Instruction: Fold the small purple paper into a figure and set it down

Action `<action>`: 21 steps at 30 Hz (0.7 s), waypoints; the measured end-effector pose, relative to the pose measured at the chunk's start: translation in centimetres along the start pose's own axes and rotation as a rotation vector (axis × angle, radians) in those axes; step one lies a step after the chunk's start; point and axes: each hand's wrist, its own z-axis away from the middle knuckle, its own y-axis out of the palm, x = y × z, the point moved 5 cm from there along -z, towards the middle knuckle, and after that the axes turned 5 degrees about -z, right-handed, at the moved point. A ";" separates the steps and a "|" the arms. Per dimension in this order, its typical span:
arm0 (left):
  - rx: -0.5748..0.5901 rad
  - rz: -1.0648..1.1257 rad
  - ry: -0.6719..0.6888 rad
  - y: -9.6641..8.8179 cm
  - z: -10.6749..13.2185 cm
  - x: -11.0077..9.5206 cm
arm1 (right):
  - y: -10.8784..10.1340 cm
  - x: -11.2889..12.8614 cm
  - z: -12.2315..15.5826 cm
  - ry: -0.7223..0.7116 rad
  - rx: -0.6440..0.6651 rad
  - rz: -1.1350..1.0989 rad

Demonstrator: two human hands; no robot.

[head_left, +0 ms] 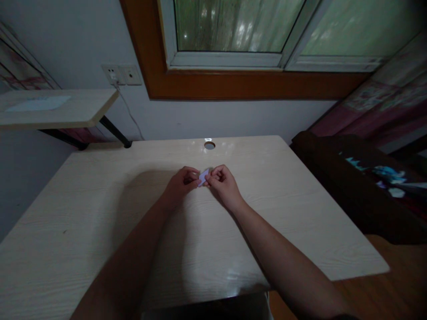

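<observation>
The desk (276, 178) looks wood-grained, smooth — glossy towards six o'clock; the slip (203, 177), matt paper; the outer window frame (233, 84) at twelve — smooth wood.

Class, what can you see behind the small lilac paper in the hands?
Pale desk shows around the paper, which the left hand and right hand hold. Whatever lies directly behind it is covered.

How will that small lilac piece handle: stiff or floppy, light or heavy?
Lilac piece: probably light, being small and thin-looking. Likely stiff enough at this size, since no sag shows between left hand and right hand.
</observation>
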 end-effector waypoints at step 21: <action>0.010 0.143 0.036 -0.7 0.1 -1.6 | 0.7 1.4 0.7 -0.243 0.187 0.354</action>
